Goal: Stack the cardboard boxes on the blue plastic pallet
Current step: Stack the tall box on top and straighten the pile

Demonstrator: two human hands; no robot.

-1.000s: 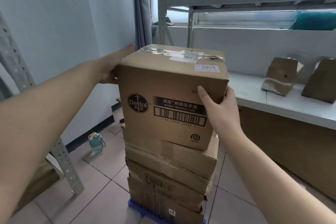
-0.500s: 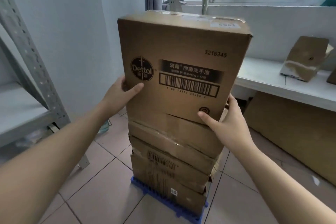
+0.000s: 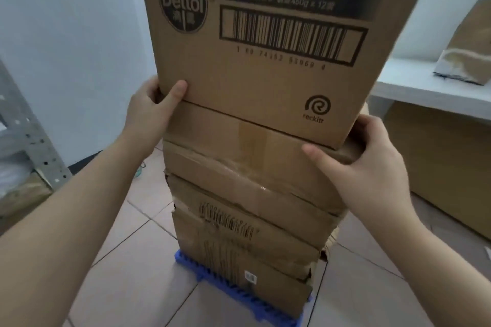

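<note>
Tiled floor (image 3: 127, 260) carries the blue pallet (image 3: 191, 269). I clamp the Dettol box (image 3: 265, 34) with my left hand (image 3: 151, 111) and right hand (image 3: 372, 164), each grip pinching a bottom corner above the stack (image 3: 247, 210).

open tiled floor (image 3: 127, 268) left of box stack (image 3: 247, 207), metal rack (image 3: 29, 135) far left, white shelf (image 3: 435, 93) right

Matt brown cardboard box (image 3: 265, 74); crumpled cardboard stack (image 3: 247, 207), glossy tape; ribbed blue plastic pallet (image 3: 191, 269); smooth tiled floor (image 3: 127, 287).
</note>
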